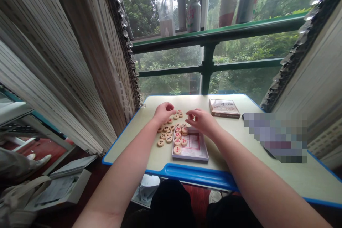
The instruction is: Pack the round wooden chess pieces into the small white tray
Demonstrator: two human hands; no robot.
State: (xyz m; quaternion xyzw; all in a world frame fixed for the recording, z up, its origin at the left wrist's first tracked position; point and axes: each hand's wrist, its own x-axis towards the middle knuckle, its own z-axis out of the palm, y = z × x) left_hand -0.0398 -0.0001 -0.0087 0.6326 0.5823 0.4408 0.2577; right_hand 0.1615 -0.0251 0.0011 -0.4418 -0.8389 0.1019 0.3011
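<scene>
Several round wooden Chinese chess pieces (167,132) lie loose on a pale desk (229,149) with a blue rim. A shallow box tray (196,151) with a red grid holds several more pieces along its left side. My left hand (163,111) curls over the far end of the loose pile, fingers bent; what it holds is hidden. My right hand (202,120) hovers above the tray's far edge and pinches one chess piece (190,116) between thumb and fingers.
A flat box lid (224,108) lies at the far right of the desk. A blurred patch (278,136) covers something on the right side. Cans and cups stand on the green window rail (221,32). Bamboo blinds hang left and right. Papers lie on the floor at left.
</scene>
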